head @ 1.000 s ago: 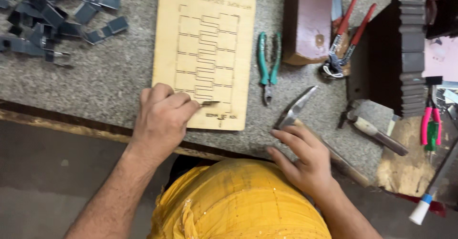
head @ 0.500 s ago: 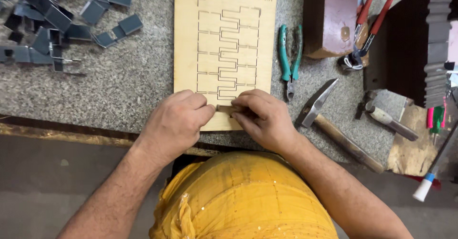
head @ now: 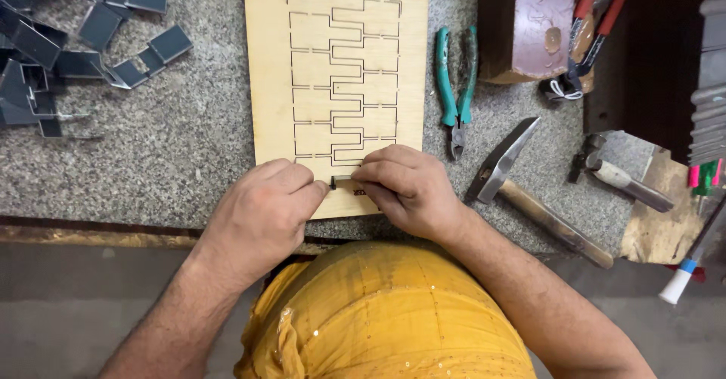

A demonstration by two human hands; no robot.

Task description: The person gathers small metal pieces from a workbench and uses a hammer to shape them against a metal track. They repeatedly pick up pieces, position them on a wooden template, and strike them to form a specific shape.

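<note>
Speckled stone table [head: 174, 159] | plywood die board [head: 340, 46] lies flat, near edge | left hand [head: 261, 216] and right hand [head: 404, 186] each have grip pinched on small metal strip [head: 342, 181] at board's lowest slot | teal pliers [head: 456, 84], hammer [head: 529, 190] to right

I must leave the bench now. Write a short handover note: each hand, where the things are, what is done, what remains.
Left hand: closed, fingertips on the near edge of the wooden board.
Right hand: pinching a small dark metal piece against the board's lowest slot.
Things: board flat on the granite bench; hammer and teal pliers to the right; pile of bent metal strips far left.
Done: piece placed at the slot.
Left: whether it is fully seated cannot be told; the upper slots look unfilled.
</note>
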